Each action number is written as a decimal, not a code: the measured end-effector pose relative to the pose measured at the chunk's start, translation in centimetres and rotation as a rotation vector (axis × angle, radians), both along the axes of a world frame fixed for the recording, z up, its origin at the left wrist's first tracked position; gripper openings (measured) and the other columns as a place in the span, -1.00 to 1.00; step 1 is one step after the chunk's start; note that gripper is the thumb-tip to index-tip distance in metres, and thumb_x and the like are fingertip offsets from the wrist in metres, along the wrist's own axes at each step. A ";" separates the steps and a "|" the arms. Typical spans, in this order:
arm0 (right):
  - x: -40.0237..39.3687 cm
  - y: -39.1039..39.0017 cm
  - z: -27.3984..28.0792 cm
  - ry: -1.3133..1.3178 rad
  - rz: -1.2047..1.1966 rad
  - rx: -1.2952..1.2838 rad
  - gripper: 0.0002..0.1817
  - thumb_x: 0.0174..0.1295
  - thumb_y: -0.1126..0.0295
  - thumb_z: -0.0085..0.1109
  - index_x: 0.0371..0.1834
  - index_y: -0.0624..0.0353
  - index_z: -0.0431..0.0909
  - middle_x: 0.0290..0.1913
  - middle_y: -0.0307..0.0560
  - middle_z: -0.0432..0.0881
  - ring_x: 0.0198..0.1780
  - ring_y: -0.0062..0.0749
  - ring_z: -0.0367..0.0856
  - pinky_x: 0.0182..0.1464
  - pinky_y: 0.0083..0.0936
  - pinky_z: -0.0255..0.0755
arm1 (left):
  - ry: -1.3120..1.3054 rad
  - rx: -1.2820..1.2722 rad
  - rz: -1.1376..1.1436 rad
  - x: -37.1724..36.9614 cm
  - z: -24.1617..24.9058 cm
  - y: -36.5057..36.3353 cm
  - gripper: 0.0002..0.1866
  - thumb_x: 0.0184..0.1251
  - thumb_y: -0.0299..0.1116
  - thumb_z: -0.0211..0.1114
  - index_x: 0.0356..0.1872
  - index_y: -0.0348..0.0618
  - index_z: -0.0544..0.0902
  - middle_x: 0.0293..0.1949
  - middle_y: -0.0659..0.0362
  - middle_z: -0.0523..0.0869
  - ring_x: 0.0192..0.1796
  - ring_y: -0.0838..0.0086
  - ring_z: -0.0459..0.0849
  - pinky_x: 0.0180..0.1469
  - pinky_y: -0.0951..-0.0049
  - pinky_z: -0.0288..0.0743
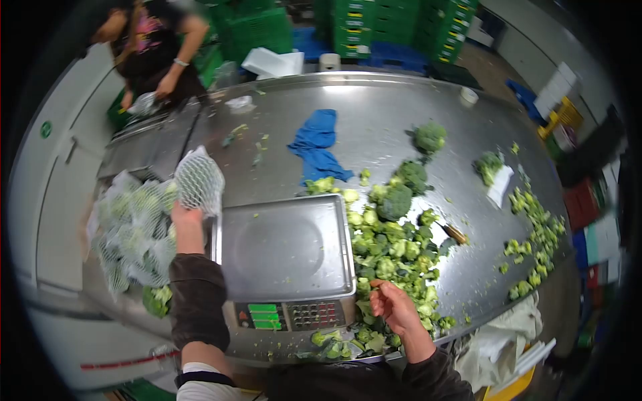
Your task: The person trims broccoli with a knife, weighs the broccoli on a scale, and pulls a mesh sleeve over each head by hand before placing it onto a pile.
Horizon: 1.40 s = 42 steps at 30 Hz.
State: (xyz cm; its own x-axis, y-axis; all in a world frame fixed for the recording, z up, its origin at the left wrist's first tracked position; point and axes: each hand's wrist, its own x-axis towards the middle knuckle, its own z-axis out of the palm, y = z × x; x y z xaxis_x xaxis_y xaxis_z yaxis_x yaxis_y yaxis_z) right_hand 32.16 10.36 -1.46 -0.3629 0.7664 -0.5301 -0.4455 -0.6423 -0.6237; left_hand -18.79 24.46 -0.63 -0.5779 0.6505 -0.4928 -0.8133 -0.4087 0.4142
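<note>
My left hand [186,215] is closed around the lower end of a white foam net [200,180], raised beside the scale; its contents, if any, are hard to make out. Just left lies a heap of filled white net bags [134,224], with pale green pieces showing through the mesh. My right hand [396,307] is over the near edge of a pile of cut broccoli florets [394,250], its fingers loosely curled and apart, with nothing visible in them. Between my hands stands a scale [284,250] with a bare steel pan and a lit green display.
A knife handle [456,234] lies by the florets. Broccoli heads [429,138] and a blue cloth [315,137] are on the steel table [374,97]. More florets [538,234] line the right edge. Another person [157,53] works at the far left; green crates [354,27] stand behind.
</note>
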 end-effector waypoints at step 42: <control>37.9 37.2 -12.0 -2.013 -0.259 0.416 -0.52 0.03 0.02 0.23 -0.27 0.29 0.50 -0.36 0.13 0.60 -0.24 0.06 0.59 -0.19 -0.15 0.45 | 1.377 -0.604 -0.720 23.6 7.8 -8.5 -0.67 0.24 -0.41 0.17 0.02 -0.29 0.46 -0.04 0.07 0.55 -0.11 0.39 0.62 -0.18 0.47 0.51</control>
